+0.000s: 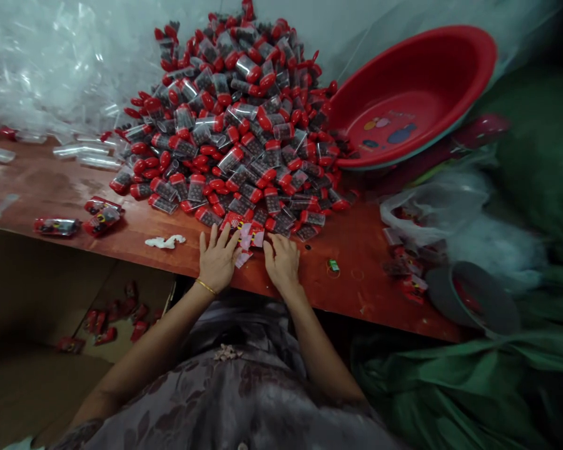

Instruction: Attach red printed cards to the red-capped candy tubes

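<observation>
My left hand (pixel 217 261) lies with its fingers spread at the left edge of some red, yellow and pink printed pieces (pixel 245 235) on the table. At their right edge is my right hand (pixel 282 261), its thumb apart from its slightly bent fingers; I see nothing held in it. Just beyond the fingers rises a large heap of small clear tubes with red caps (pixel 253 137), with dark contents inside. A crumpled white scrap (pixel 165 242) lies left of my left hand. Right of my right hand is a small green item (pixel 333 266).
A red basin (pixel 469 75) leans tilted beside the heap. Printed tubes (pixel 56 226) lie at left, near empty clear tubes (pixel 98 161). Below the table edge (pixel 136 259), a cardboard box (pixel 89 275) holds several red pieces. At right are plastic bags (pixel 450 194) and a grey bowl (pixel 492 306).
</observation>
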A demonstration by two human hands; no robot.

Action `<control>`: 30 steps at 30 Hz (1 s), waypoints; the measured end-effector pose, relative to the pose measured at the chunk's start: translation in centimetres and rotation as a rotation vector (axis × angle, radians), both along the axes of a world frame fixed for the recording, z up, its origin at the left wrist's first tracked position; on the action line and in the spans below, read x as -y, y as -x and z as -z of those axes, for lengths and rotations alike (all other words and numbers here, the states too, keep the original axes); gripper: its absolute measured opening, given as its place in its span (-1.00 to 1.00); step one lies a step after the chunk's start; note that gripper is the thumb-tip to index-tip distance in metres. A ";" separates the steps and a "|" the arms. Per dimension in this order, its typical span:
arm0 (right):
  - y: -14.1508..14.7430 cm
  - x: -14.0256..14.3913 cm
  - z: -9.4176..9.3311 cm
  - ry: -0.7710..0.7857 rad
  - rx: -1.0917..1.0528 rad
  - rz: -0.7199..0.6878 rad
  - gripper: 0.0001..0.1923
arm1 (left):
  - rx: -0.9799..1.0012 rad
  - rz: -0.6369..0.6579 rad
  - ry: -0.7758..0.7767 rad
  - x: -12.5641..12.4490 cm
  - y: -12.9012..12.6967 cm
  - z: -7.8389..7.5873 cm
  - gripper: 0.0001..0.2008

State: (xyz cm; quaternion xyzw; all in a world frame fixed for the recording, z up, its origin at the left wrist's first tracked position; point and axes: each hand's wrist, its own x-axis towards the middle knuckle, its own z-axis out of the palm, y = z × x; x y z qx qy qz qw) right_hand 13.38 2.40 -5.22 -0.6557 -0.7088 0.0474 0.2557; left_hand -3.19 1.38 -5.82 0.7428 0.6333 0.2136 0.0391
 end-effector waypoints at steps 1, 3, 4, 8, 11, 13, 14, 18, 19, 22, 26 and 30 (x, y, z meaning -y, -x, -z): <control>0.2 -0.2 0.0 0.029 0.024 0.022 -0.61 | 0.000 0.000 0.006 -0.2 0.0 -0.1 -0.56; 0.8 -0.8 -0.3 0.084 0.050 0.046 -0.62 | -0.001 -0.002 0.005 -0.5 -0.1 -0.1 -0.57; 1.1 -1.1 -0.4 0.106 0.048 0.056 -0.62 | -0.002 -0.005 -0.002 -0.5 -0.1 -0.1 -0.58; 1.8 -2.4 -0.7 0.185 -0.017 0.082 -0.65 | -0.006 -0.025 -0.031 -0.4 -0.1 -0.2 -0.59; 1.6 -2.8 -0.9 0.221 -0.014 0.037 -0.69 | 0.013 -0.031 -0.051 -0.2 0.0 -0.1 -0.59; 1.2 -2.5 -1.1 0.234 0.001 0.006 -0.69 | 0.039 -0.032 -0.076 -0.2 0.0 0.0 -0.60; 1.0 -2.3 -1.1 0.237 0.003 0.006 -0.69 | 0.053 -0.031 -0.087 -0.2 0.0 0.0 -0.60; -0.1 -1.0 -1.0 0.187 -0.027 0.137 -0.66 | 0.094 -0.020 -0.095 -0.3 -0.1 0.2 -0.60; -0.5 -0.6 -0.9 0.147 -0.055 0.173 -0.65 | 0.097 -0.015 -0.092 -0.3 -0.1 0.1 -0.61; -1.5 0.1 -0.5 0.001 -0.230 0.190 -0.63 | 0.109 -0.017 -0.103 -0.2 0.0 -0.2 -0.59; -1.8 0.8 -0.7 -0.010 -0.561 0.189 -0.57 | 0.172 0.028 -0.179 0.6 -0.2 -1.5 -0.52; -0.2 1.7 -1.4 0.009 -0.723 0.148 -0.60 | 0.387 0.111 -0.117 1.9 -1.0 -3.6 -0.59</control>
